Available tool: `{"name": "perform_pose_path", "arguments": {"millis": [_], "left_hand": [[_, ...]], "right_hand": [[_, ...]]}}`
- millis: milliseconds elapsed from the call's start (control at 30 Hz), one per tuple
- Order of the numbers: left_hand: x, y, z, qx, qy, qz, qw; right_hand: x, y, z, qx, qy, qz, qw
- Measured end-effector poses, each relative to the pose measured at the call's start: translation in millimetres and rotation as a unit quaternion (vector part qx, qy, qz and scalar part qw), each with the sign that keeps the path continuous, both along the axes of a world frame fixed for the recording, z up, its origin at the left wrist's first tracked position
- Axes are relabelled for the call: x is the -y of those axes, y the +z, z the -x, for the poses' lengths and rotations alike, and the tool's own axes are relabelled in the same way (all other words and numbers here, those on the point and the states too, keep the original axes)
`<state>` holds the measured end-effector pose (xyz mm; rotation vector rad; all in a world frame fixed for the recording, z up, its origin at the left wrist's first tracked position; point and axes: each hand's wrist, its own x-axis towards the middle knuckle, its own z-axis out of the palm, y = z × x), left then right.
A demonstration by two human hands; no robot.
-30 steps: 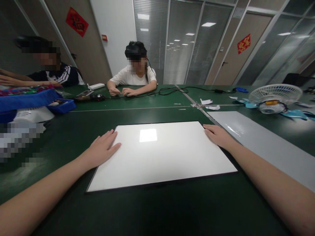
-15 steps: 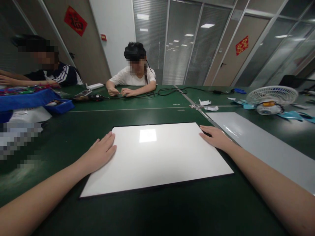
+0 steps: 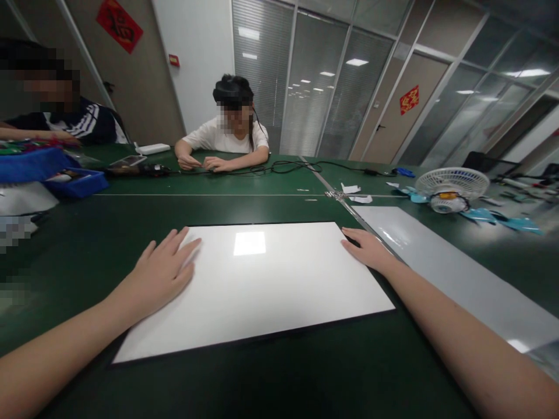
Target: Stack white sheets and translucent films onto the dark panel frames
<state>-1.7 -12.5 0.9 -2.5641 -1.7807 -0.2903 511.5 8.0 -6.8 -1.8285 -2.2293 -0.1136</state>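
A white board [image 3: 271,285] with a thin dark edge lies flat on the green table [image 3: 279,378], a square light reflection near its far side. My left hand [image 3: 161,273] rests over the board's left edge near the far left corner, palm down with fingers spread and nothing held. At the far right corner, my right hand [image 3: 367,247] touches the board's right edge, its thumb and fingers apart. Both forearms lie along the two sides of the board.
Right of the board lies a second pale board [image 3: 454,273]. Beyond it are a white fan [image 3: 452,183] and paper scraps [image 3: 361,199]. Blue trays [image 3: 76,183] stand at the left. Black cables [image 3: 290,167] cross the far side, where a person [image 3: 222,137] sits; another sits at far left.
The fingers of my left hand have spread wider and lie slightly differently over the board's edge. My right hand keeps its place at the right edge. The view has shifted a little rightward.
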Motion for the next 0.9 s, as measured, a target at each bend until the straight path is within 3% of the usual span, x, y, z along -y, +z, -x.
{"name": "perform_pose_path", "arguments": {"millis": [100, 200, 333, 500, 900], "left_hand": [[16, 13.4, -13, 0.004, -0.107, -0.001, 0.994], [40, 29.3, -32, 0.011, -0.234, 0.066, 0.970], [66, 43.0, -53, 0.029, -0.331, 0.134, 0.934], [68, 43.4, -57, 0.021, -0.365, 0.154, 0.918], [64, 39.4, -55, 0.040, -0.387, 0.136, 0.911]], "right_hand": [[2, 2.1, 3, -0.004, -0.004, 0.002, 1.000], [3, 1.4, 6, 0.000, -0.005, 0.007, 1.000], [0, -2.3, 7, 0.012, -0.015, 0.004, 1.000], [-2, -3.2, 7, 0.018, -0.030, 0.016, 0.999], [-2, -3.4, 8, 0.031, -0.030, 0.022, 0.999]]}}
